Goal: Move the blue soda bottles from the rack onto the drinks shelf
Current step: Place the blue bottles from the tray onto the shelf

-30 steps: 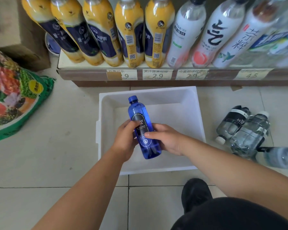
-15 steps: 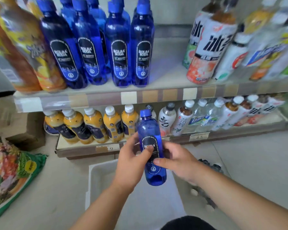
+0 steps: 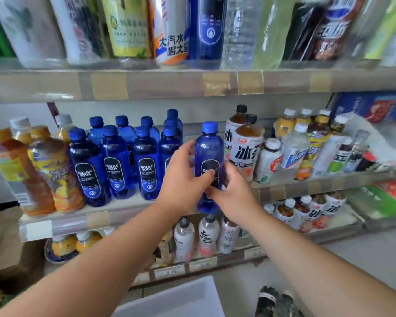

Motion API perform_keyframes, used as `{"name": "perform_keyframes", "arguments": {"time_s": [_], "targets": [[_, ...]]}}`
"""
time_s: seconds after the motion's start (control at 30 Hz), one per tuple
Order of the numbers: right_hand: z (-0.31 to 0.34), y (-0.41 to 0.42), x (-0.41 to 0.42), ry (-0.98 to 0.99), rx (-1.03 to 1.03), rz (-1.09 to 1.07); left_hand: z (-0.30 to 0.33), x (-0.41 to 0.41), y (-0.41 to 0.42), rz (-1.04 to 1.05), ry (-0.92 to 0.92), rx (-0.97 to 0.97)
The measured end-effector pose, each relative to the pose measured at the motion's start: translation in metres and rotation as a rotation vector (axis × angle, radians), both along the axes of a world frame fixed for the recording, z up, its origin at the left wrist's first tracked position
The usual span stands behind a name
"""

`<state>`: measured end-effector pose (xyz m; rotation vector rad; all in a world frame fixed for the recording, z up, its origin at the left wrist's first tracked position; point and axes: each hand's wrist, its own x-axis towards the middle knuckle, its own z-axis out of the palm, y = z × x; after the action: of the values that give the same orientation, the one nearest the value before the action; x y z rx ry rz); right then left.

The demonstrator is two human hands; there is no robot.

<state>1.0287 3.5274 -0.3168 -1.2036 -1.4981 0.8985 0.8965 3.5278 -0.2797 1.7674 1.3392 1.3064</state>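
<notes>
I hold one blue soda bottle upright in both hands, level with the middle drinks shelf. My left hand wraps its left side, thumb across the black label. My right hand grips its lower right side. The bottle's base hangs at the shelf's front edge, just right of several blue soda bottles standing in rows on that shelf. The white rack shows at the bottom of the view; its inside is mostly out of frame.
Orange juice bottles stand left of the blue row; tea and white bottles stand right of my hands. The upper shelf carries large bottles, the lower shelf small ones. Dark bottles lie on the floor beside the rack.
Both hands have lifted the blue bottle from above the rack up to the middle shelf, and my view has tilted upward with it.
</notes>
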Motion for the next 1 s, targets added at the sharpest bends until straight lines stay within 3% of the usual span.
{"name": "perform_keyframes", "arguments": {"time_s": [0.2, 0.33, 0.6, 0.83, 1.0], "targets": [[0.003, 0.041, 0.0, -0.043, 0.0, 0.014, 0.054, 0.011, 0.044, 0.106, 0.534, 0.184], [0.0, 0.062, 0.0, -0.093, -0.026, -0.028, 0.071, 0.022, 0.065, 0.134, 0.835, 0.201], [-0.007, 0.117, -0.002, -0.175, -0.086, -0.066, 0.081, 0.038, 0.112, 0.166, 1.14, 0.101], [-0.007, 0.16, -0.013, -0.192, -0.1, -0.027, 0.089, 0.039, 0.149, 0.281, 1.427, 0.142], [-0.021, 0.184, -0.022, -0.231, -0.09, -0.03, 0.081, 0.041, 0.169, 0.357, 1.507, 0.074]]}}
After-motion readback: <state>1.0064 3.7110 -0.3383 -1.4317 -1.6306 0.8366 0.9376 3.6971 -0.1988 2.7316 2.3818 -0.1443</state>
